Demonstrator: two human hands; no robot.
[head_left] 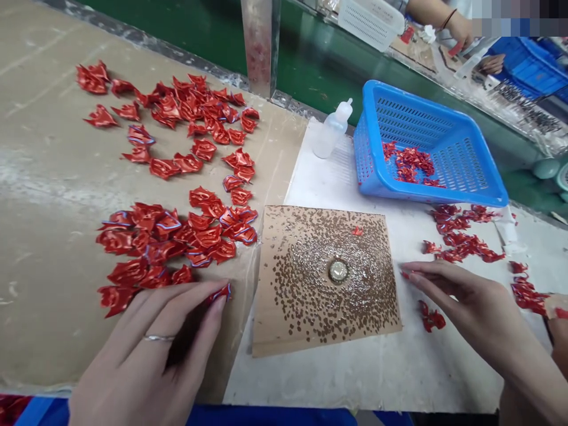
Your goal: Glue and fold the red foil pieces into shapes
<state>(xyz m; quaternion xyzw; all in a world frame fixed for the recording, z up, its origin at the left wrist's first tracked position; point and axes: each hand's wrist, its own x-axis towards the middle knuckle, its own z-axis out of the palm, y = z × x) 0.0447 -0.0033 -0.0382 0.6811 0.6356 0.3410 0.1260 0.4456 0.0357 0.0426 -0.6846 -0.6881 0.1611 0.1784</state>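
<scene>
My left hand (164,349), with a ring on one finger, pinches a shiny red curved piece with a blue-white edge (220,293) between thumb and fingertips. Beside it spreads a heap of similar red pieces (151,236). My right hand (461,307) pinches a small red piece (405,274), mostly hidden by the fingertips, at the right of a cardboard sheet (275,337). Dark, wet-looking spots cover this sheet, with a round pale blob (338,270) in its middle and a small red bit (357,231) on it. Several small red pieces (431,316) lie near my right hand.
A blue basket (437,198) holding small red pieces stands behind the cardboard. Left of it is a squeeze bottle (331,133). More red pieces (195,109) lie farther back left, near a metal post (261,47). Another person's hand (461,28) works across the table.
</scene>
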